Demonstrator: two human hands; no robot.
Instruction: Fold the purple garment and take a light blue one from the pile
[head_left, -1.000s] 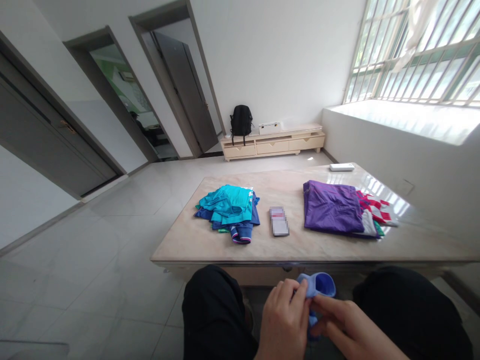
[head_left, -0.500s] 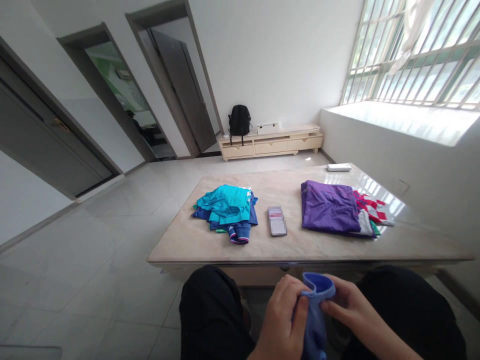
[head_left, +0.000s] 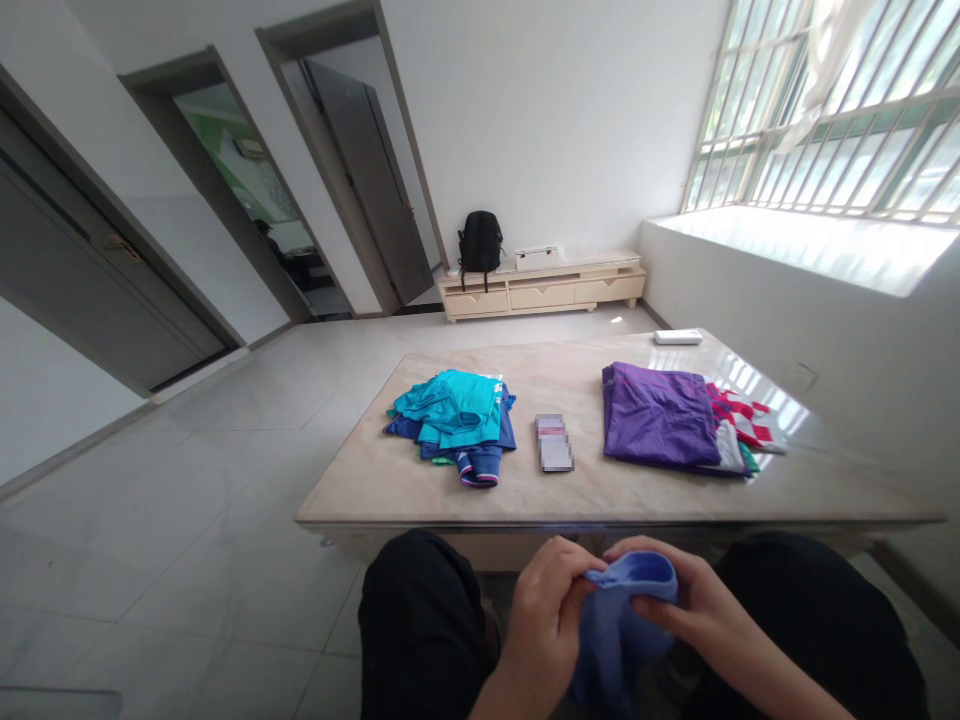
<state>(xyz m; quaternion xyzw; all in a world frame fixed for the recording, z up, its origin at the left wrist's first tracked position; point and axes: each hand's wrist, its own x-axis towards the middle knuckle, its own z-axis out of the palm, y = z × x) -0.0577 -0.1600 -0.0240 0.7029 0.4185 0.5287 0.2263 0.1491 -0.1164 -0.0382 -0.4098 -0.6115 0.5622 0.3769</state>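
Note:
A blue garment (head_left: 626,625) hangs between my knees, its rolled or hemmed opening facing up. My left hand (head_left: 551,605) pinches the left edge of that opening between thumb and fingers. On the other side, my right hand (head_left: 686,590) grips the rim, thumb in front and fingers behind. The lower part of the cloth drops out of view and is blurred. Ahead on the table lie a pile of teal and navy clothes (head_left: 457,410) at left and a folded purple garment (head_left: 660,415) at right, with checked red-and-white cloth (head_left: 750,418) under it.
Between the piles on the marble-topped table (head_left: 555,500) lies a phone-like object (head_left: 554,443), its face pixelated. A white box-shaped item (head_left: 678,337) rests at the far edge. Beyond stand a low cabinet (head_left: 544,296) and a black backpack (head_left: 480,242). A person (head_left: 274,245) shows through a doorway.
The garment's opening has been pulled wider and turned. My left hand has shifted slightly left and up, while the fingers of my right hand have moved round behind the rim.

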